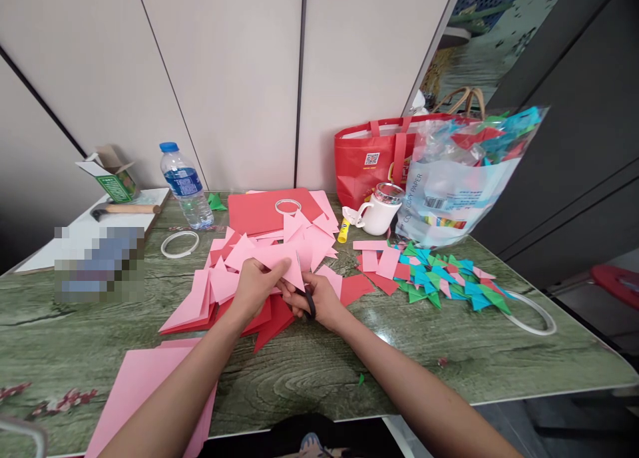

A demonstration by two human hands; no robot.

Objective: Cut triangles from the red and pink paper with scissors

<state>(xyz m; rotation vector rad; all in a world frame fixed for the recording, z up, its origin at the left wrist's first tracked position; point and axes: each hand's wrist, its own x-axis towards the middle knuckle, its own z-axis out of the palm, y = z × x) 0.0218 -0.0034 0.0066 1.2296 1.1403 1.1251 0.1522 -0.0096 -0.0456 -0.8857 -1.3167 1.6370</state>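
Observation:
My left hand (258,286) pinches a piece of pink paper (279,255), thumb on top, above the middle of the table. In my right hand (322,301) is a pair of scissors (309,305) with dark handles, fingers closed round them. Their blade lies against the right part of the pink paper. Below and around both hands spreads a loose heap of cut pink pieces (224,285) and red pieces (264,315). Behind the heap lies a stack of red sheets (254,212) with a white ring (288,207) on it. My left forearm partly covers a pink paper stack (144,385).
Right of the hands are folded coloured paper pieces (439,278), a white ring (536,315), a white mug (379,212), a yellow glue stick (343,230), a clear bag (449,192) and a red bag (359,158). To the left stand a water bottle (186,188) and a hammer (130,209).

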